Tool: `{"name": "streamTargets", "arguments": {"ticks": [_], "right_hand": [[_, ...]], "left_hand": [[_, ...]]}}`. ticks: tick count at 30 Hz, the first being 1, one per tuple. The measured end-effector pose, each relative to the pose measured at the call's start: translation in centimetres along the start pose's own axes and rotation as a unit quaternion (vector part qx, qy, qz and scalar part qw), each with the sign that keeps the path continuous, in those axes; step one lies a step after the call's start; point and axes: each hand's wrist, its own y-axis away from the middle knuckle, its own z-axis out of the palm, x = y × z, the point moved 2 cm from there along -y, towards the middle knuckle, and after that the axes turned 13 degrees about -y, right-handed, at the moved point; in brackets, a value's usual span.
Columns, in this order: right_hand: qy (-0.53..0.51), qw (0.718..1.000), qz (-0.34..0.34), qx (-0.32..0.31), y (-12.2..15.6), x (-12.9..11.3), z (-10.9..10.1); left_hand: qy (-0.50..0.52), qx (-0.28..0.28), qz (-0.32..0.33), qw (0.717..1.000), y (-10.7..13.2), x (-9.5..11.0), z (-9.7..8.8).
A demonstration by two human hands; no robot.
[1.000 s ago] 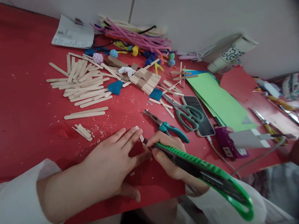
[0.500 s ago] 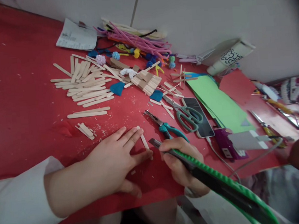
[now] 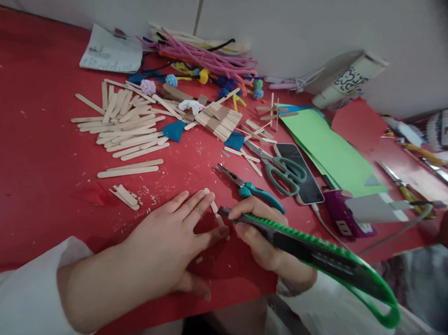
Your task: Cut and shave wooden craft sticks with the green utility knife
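Observation:
My left hand lies flat on the red table, fingers spread, pressing a single wooden craft stick down with its fingertips. Gripped in my right hand is a green and black utility knife, its handle slanting towards the lower right. The blade end is over the stick, close to my left fingers; whether it touches the wood I cannot tell. Just beyond lie teal-handled needle-nose pliers. Small cut stick pieces and wood shavings are scattered to the left of my left hand.
A pile of craft sticks spreads over the back left. Behind it are pink pipe cleaners. Scissors overlap a phone on the right, near green paper and a white charger with its cable.
My right hand has moved left with the utility knife, bringing the blade end from beside the stick to over it. My left hand stays in place on the stick.

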Motion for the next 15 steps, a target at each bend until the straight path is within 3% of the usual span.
{"name": "streamTargets", "arguments": {"ticks": [15], "right_hand": [[0.028,0.999,-0.011,-0.030,-0.35,-0.32,0.04]], "left_hand": [[-0.027,0.038,0.002,0.999,0.09,0.04,0.20]]}}
